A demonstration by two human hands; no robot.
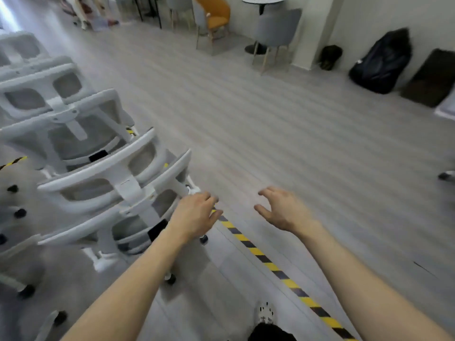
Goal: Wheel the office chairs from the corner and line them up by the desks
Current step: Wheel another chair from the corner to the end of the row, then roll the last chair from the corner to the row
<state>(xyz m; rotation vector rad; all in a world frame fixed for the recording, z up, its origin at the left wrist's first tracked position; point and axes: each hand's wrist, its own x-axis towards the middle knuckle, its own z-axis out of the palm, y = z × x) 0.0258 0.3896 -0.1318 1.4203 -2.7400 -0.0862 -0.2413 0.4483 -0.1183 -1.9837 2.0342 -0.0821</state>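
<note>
Chairs (pixel 98 168) stand nested in a row at left, left hand (pixel 194 215) curled at the nearest one's frame (grip not confirmable through blur), right hand (pixel 283 210) spread and empty; a one-handed pull could swivel it and snag neighbouring castors (pixel 170 278).

I see a grey plank floor (pixel 283 134). Yellow-and-black tape (pixel 278 271) runs across it from lower right toward a row of white chairs (pixel 98 168) on castors at left. Black bags (pixel 379 65) lie by the far wall (pixel 369 16), near a grey chair (pixel 275 33) and an orange chair (pixel 216 16).
</note>
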